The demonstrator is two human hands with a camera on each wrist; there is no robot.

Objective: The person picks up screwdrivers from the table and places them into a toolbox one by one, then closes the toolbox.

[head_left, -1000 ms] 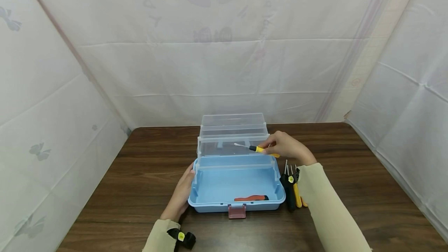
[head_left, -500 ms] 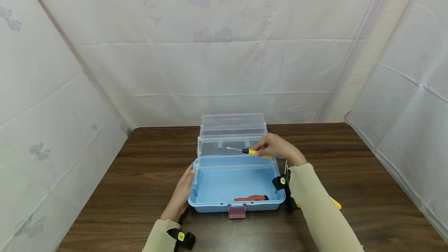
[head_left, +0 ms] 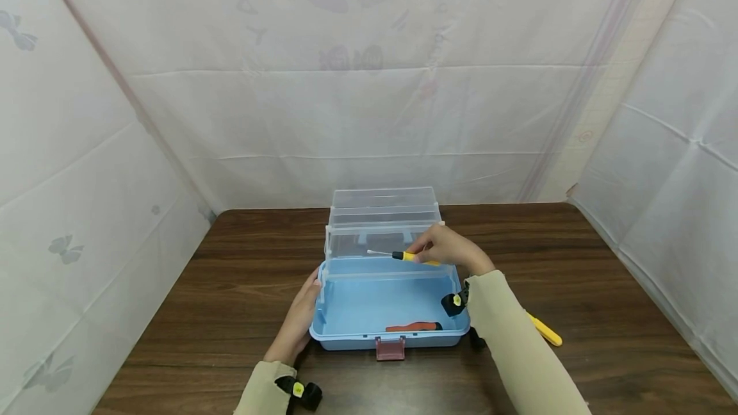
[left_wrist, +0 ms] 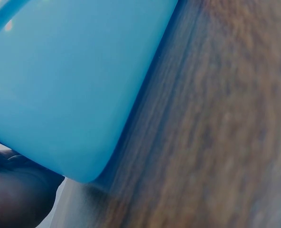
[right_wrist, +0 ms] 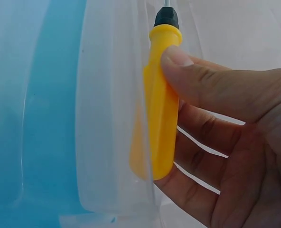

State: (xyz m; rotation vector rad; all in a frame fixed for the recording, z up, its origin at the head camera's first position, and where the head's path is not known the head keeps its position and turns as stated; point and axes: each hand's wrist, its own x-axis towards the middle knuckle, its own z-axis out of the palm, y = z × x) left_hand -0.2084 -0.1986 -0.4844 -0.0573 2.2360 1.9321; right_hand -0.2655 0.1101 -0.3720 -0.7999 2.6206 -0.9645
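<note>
The yellow-handled screwdriver (head_left: 410, 256) lies level in the right hand (head_left: 446, 250), its fingers (right_wrist: 211, 90) and thumb pinching the handle about its middle. The black collar and thin metal shaft stick out beyond the fingertips, toward the person's left. In the right wrist view the handle (right_wrist: 160, 102) sits just beside a clear plastic wall of the tray, the thumb across its upper half and the other fingers curled behind it. The tool hovers over the clear upper tray (head_left: 380, 241) of the open toolbox (head_left: 340, 332), at the seam where that tray meets the blue lower tub.

The left hand (head_left: 298, 320) rests against the tub's left wall, fingers laid fairly straight along the blue plastic; the left wrist view shows only that wall (left_wrist: 69, 85) close up, blurred, with the wooden surface (left_wrist: 216, 123) beside it.

Below the right-hand fingers, inside the tub by its front wall, lies an orange-and-black handled tool (head_left: 414, 326). A maroon latch (head_left: 390, 348) hangs at the front. Behind the right sleeve a yellow handle (head_left: 544, 332) shows on the surface (head_left: 605, 287).
</note>
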